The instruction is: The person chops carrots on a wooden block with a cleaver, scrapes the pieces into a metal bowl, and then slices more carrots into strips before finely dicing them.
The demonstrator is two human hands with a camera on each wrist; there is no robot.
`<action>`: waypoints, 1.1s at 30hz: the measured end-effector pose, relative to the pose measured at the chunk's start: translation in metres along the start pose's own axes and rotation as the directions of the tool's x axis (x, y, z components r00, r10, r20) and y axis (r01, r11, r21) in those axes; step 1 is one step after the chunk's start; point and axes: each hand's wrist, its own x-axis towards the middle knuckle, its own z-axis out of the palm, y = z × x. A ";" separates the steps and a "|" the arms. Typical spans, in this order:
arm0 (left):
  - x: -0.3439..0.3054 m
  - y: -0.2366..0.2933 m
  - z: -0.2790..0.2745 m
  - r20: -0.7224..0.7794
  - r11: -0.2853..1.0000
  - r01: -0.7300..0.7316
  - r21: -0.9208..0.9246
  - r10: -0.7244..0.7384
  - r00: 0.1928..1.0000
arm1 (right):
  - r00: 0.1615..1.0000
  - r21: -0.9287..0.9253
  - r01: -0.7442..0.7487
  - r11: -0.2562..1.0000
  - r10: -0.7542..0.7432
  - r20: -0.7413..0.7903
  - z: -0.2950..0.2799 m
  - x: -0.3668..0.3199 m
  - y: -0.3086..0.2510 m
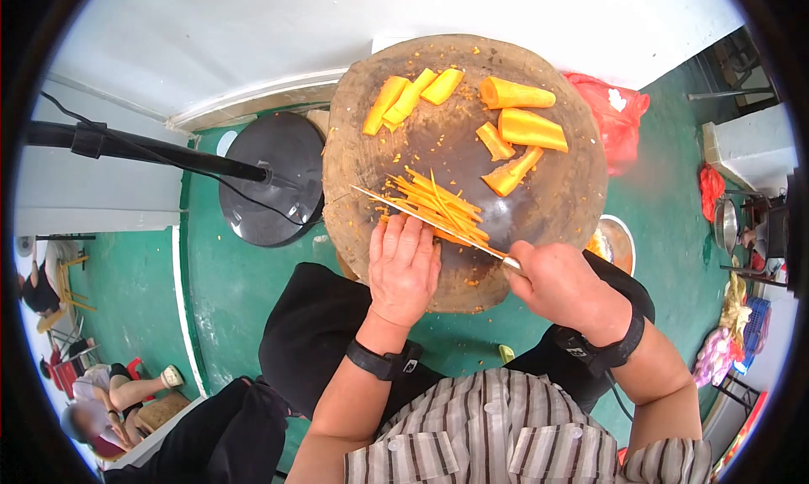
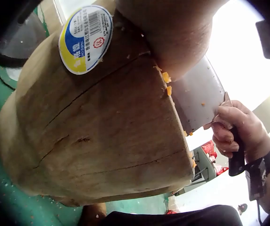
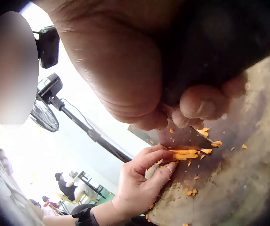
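Observation:
A broad-bladed cleaver [image 2: 198,96] is gripped by its dark handle in my right hand [image 1: 563,288]. Seen from the head, its blade stands nearly on edge across the round wooden chopping block [image 1: 350,160]. My left hand [image 1: 403,269] is at the near edge of the block, fingertips close to the blade. In the right wrist view its fingers and thumb pinch a carrot piece [image 3: 184,155]. Thin carrot strips [image 1: 430,199] lie in a pile on the far side of the blade. Larger carrot chunks [image 1: 533,128] and flat-cut carrot pieces [image 1: 406,101] sit farther back.
A black fan base [image 1: 274,181] stands on the green floor left of the block. To the right are a red plastic bag [image 1: 611,122] and a metal bowl [image 1: 619,244] with orange bits. A white wall [image 1: 278,29] rises behind. People sit at the far left.

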 end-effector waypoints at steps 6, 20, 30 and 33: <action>0.001 0.002 0.000 0.020 1.000 0.014 0.026 -0.014 1.000 | 1.000 0.005 -0.016 1.000 0.015 0.025 -0.001 0.002 -0.001; 0.005 0.002 -0.001 0.006 1.000 0.008 -0.024 -0.008 1.000 | 0.996 -0.016 -0.032 0.999 0.033 0.081 -0.002 0.010 0.002; 0.004 0.001 0.000 0.017 1.000 -0.008 -0.010 0.008 1.000 | 1.000 -0.022 -0.002 1.000 0.002 0.019 0.011 0.035 -0.009; 0.001 0.002 0.001 0.039 1.000 0.008 -0.009 -0.008 0.999 | 0.999 0.017 0.011 1.000 -0.010 -0.037 0.012 0.033 -0.001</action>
